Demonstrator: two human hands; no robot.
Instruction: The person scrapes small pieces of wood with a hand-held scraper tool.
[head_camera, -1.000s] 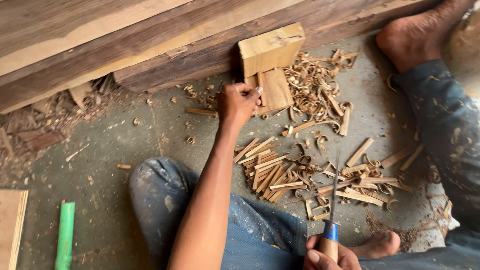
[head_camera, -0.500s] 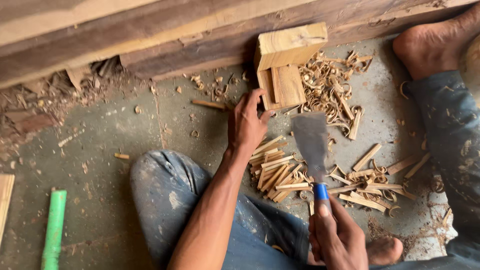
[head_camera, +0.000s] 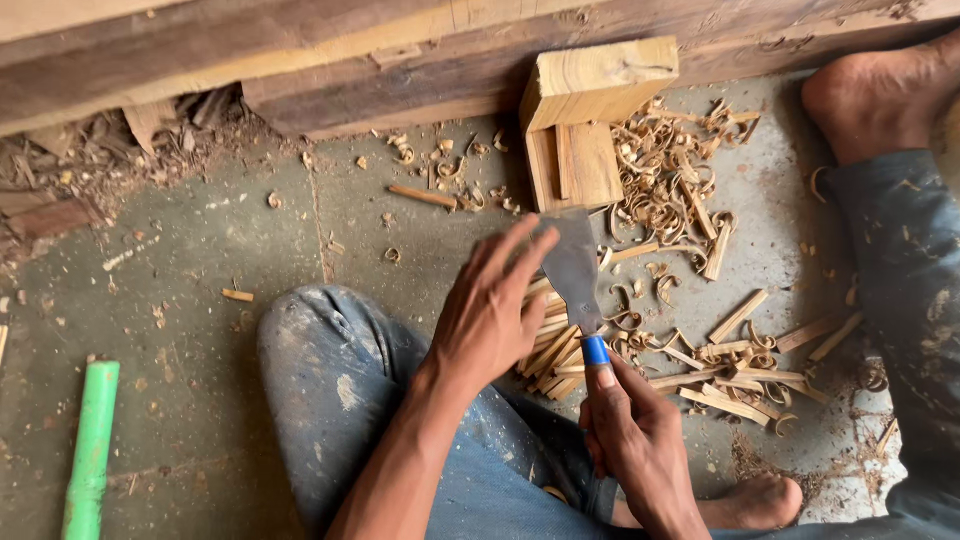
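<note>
Gripped in right hand (head_camera: 640, 440): blue-handled flat steel scraper (head_camera: 575, 275), blade pointing up toward stepped pale wooden block (head_camera: 590, 120) on grey concrete floor (head_camera: 200, 260). Left hand (head_camera: 490, 310) unclenched, fingers (head_camera: 525, 255) spread against blade's left side. Split wooden sticks (head_camera: 740, 360) and curled shavings (head_camera: 670, 190) scattered beneath.

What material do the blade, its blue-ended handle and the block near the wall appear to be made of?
Blade: probably steel; flat, thin, dull grey, no shine.
Handle: only its blue end shows above the right hand; smooth and evenly coloured, maybe plastic or paint, cannot tell.
Block: bare, unfinished wood; pale yellow with visible grain and rough sawn edges.
</note>
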